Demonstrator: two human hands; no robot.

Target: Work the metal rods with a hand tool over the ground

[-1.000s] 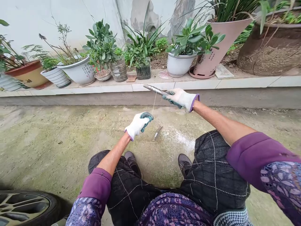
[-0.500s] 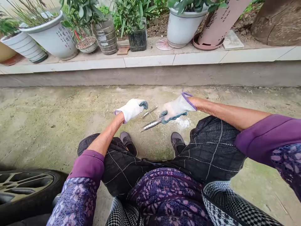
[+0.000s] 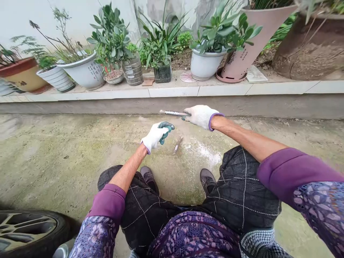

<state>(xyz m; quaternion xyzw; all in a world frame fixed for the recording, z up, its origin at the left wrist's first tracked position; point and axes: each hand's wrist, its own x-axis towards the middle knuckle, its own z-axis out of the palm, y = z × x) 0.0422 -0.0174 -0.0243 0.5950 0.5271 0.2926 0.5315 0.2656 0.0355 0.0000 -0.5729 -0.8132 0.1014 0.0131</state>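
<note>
Grip is made by the white-gloved right hand (image 3: 200,115) on one end of a long thin silver stick (image 3: 172,113), held level and pointing left. The left hand (image 3: 157,135) is curled shut just below its free end.

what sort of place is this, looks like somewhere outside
Probably a house yard or courtyard, outdoors: mossy concrete ground, potted plants lined on a tiled ledge against a plastered wall, and a car wheel at lower left. The right hand holds a metal rod.
</note>
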